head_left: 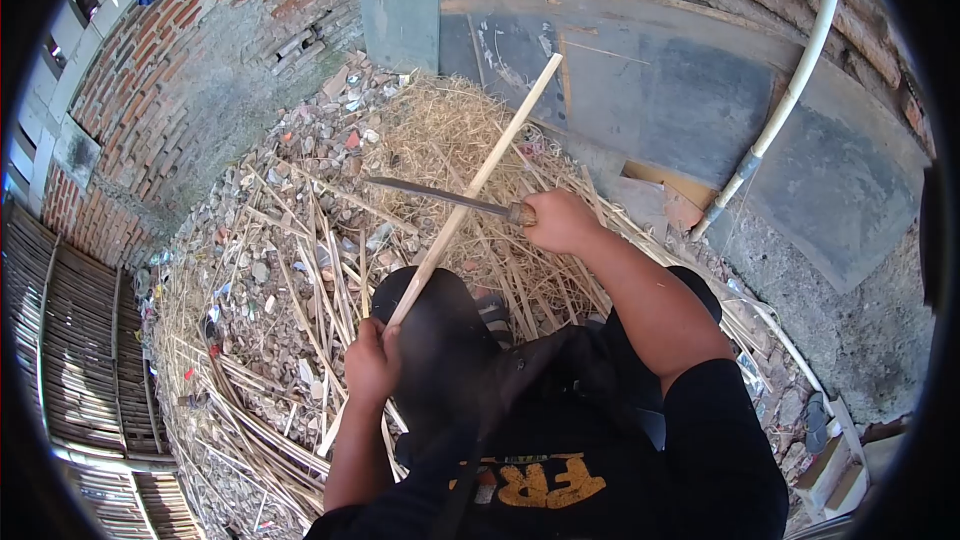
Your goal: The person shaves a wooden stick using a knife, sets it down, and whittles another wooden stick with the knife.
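Note:
My left hand [371, 361] is closed around the lower end of a long pale strip of bamboo [494, 157], which slants up and to the right across my knee. In my right hand [561, 221] is the wooden handle of a long knife [436, 190], its dark blade pointing left. The blade crosses the strip at about its middle; whether the edge bites into it I cannot tell. Below the blade lie thin split strips and straw-like shavings [440, 120]. My fingers hide the strip's lower end and part of the handle.
Rubble and stones [262, 265] cover the ground ahead and to the left, with loose bamboo strips [318, 275] on top. Grey boards [650, 90] lean at the back right beside a pale pipe [790, 100]. A brick wall [170, 40] and a bamboo slat panel [80, 330] stand left.

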The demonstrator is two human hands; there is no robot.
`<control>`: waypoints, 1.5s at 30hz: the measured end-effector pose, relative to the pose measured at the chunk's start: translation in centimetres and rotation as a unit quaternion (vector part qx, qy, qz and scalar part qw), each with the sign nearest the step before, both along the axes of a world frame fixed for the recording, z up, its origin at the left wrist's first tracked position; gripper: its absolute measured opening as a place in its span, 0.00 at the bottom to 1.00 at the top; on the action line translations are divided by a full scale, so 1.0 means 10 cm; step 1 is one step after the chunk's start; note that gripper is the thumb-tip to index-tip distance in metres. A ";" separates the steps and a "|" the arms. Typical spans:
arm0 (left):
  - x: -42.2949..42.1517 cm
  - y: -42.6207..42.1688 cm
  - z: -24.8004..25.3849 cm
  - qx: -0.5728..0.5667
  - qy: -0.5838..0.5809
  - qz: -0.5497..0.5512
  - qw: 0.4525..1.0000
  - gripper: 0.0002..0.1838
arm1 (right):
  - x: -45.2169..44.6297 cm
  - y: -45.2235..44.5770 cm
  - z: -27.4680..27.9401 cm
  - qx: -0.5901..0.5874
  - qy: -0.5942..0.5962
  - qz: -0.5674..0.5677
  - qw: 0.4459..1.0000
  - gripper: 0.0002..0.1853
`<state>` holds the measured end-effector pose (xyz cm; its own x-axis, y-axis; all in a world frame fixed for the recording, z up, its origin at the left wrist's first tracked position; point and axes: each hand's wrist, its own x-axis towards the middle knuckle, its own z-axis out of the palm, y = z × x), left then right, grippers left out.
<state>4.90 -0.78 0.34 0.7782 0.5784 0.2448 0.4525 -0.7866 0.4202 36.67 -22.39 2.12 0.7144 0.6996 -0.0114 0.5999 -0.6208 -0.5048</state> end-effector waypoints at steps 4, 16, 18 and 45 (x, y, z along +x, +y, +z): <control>0.03 -0.02 0.01 0.008 -0.003 -0.008 1.000 0.14 | -0.16 0.03 0.12 -0.057 -0.033 0.060 0.996 0.12; -0.01 0.08 0.00 0.034 0.019 -0.010 0.999 0.15 | 0.47 -0.18 -0.14 0.023 0.007 -0.103 0.994 0.19; -0.01 0.09 -0.02 0.025 0.022 -0.010 0.999 0.14 | 0.41 -0.20 -0.10 0.019 0.016 -0.104 0.994 0.20; 0.03 0.03 0.03 0.036 0.016 -0.009 0.999 0.15 | 0.18 -0.05 -0.14 0.002 0.033 -0.025 0.999 0.16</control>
